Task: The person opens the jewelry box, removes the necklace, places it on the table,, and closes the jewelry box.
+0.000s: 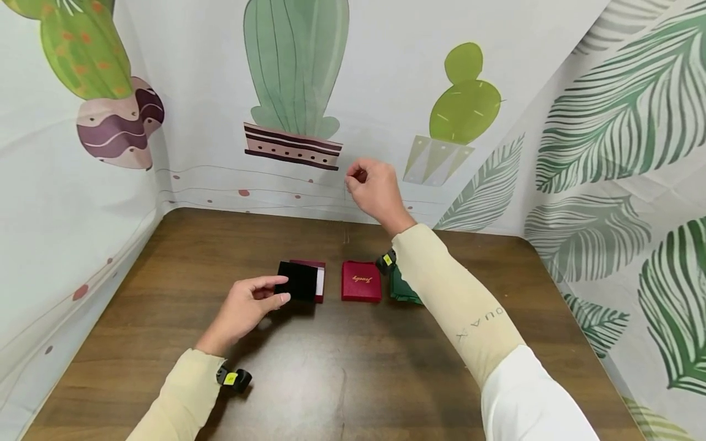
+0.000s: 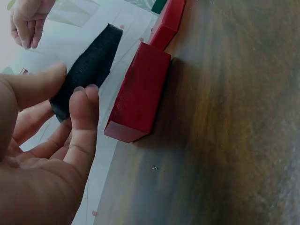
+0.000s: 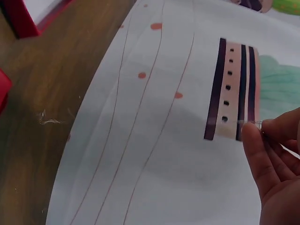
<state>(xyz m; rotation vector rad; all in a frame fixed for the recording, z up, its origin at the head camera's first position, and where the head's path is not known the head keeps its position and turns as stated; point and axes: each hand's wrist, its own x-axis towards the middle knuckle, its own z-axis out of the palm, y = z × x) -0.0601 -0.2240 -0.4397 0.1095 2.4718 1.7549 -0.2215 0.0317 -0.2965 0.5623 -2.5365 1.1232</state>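
Note:
My left hand (image 1: 242,306) holds a thin black jewelry-box insert (image 1: 296,282) between thumb and fingers. In the left wrist view the insert (image 2: 91,70) is tilted above the tabletop, beside a red box (image 2: 140,93). From the head, that open red box (image 1: 321,283) is partly hidden behind the insert, with a white inside showing. My right hand (image 1: 377,190), raised near the back wall, pinches a fine, thin necklace chain (image 1: 345,233) that hangs down. In the right wrist view, the pinching fingertips (image 3: 253,136) show, and the lower end of the chain (image 3: 49,120) is blurred.
A closed red box (image 1: 361,283) with gold lettering lies right of the open one. A green box (image 1: 405,289) is partly hidden by my right sleeve. A cloth (image 1: 386,79) printed with cacti hangs behind the wooden table (image 1: 309,380). A tiny shiny speck (image 2: 155,168) shows on the wood.

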